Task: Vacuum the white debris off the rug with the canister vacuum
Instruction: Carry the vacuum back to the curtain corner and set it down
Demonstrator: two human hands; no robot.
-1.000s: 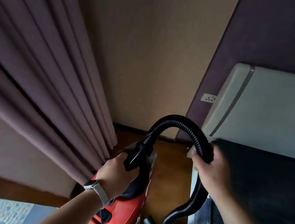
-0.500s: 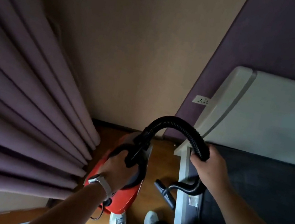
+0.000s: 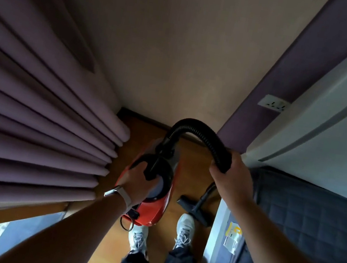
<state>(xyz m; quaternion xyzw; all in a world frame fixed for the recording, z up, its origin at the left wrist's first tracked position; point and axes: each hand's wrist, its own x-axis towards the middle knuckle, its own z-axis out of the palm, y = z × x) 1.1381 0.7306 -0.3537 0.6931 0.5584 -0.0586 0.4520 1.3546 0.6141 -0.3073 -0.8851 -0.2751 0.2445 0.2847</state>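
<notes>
A red canister vacuum (image 3: 156,208) hangs above the wooden floor in front of me. My left hand (image 3: 136,182), with a watch on its wrist, is closed around the vacuum's black carry handle. A black ribbed hose (image 3: 195,129) arches up from the canister and over to my right hand (image 3: 232,178), which grips it. Below that hand the hose runs down to a black floor nozzle (image 3: 195,209) just above my right shoe. No rug or white debris can be seen here.
Purple curtains (image 3: 31,126) hang close on the left. A bed with a dark quilted mattress (image 3: 313,223) and pale headboard (image 3: 323,110) fills the right. A wall socket (image 3: 273,104) sits by the headboard. My shoes (image 3: 185,227) stand on the narrow wooden floor strip (image 3: 193,171) between.
The view has tilted downward, so my legs and shoes now show. The vacuum, hose and both hands have stayed in the same grip and sit lower and more central.
</notes>
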